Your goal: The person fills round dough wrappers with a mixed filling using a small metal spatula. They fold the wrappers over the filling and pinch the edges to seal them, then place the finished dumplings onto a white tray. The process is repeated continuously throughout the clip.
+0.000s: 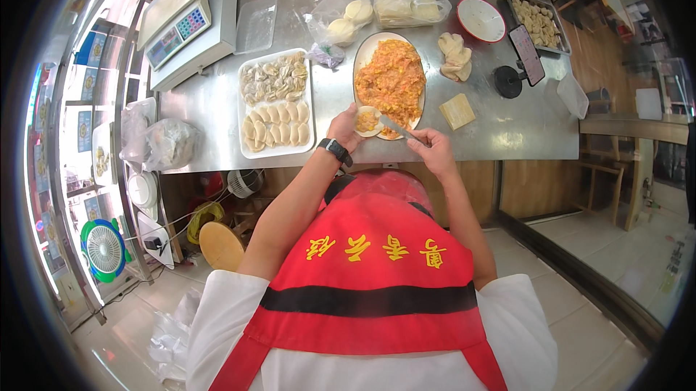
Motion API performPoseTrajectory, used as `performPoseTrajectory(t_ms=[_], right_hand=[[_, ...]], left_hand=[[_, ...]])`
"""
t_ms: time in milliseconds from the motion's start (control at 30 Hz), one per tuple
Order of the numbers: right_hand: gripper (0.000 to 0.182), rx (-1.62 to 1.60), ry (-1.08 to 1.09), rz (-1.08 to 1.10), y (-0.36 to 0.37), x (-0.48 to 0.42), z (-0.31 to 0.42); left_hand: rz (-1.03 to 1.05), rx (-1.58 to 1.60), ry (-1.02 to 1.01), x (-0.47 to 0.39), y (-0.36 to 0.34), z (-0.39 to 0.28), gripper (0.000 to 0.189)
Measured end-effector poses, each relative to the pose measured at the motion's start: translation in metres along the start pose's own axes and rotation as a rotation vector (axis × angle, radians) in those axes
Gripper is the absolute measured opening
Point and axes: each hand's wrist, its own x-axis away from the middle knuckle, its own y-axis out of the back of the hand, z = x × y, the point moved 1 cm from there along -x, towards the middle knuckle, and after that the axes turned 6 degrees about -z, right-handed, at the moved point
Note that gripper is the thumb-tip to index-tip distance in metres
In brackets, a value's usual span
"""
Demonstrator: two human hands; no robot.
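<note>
A round dumpling wrapper [368, 121] with orange filling on it rests in my left hand [345, 127], at the near left edge of an oval plate of minced filling [390, 78]. My right hand [433, 150] grips a flat metal filling spatula [397, 127], whose tip reaches the wrapper's right side. Left of my hands, a white tray [244, 150] holds folded dumplings in rows, with pleated ones behind them. A square stack of yellowish wrappers [458, 112] lies right of the plate, and a lump of dough [455, 57] sits behind it.
Bags of wrappers [411, 8] and a red-rimmed bowl [480, 20] stand behind the plate. A phone on a stand [526, 55] and a metal tray of dumplings [564, 45] are at the right. A scale [176, 32] and a filled plastic bag [171, 143] are at the left.
</note>
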Motion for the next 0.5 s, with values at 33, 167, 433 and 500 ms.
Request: performPoseTrajectory(t_ms=[33, 167, 433, 500], right_hand=[[0.022, -0.057, -0.021, -0.001, 0.000, -0.004, 0.003], [0.020, 0.249, -0.009, 0.067, -0.027, -0.015, 0.006], [0.023, 0.248, 0.052, 0.048, -0.043, 0.000, 0.030], [0.022, 0.340, 0.090, 0.081, -0.043, 0.000, 0.021]], left_hand=[[0.009, 0.008, -0.002, 0.000, 0.000, 0.001, 0.051], [0.014, 0.018, -0.005, 0.008, -0.009, 0.000, 0.051], [-0.039, 0.012, 0.004, 0.017, -0.005, -0.008, 0.049], [-0.043, 0.029, 0.003, 0.021, -0.003, -0.009, 0.049]])
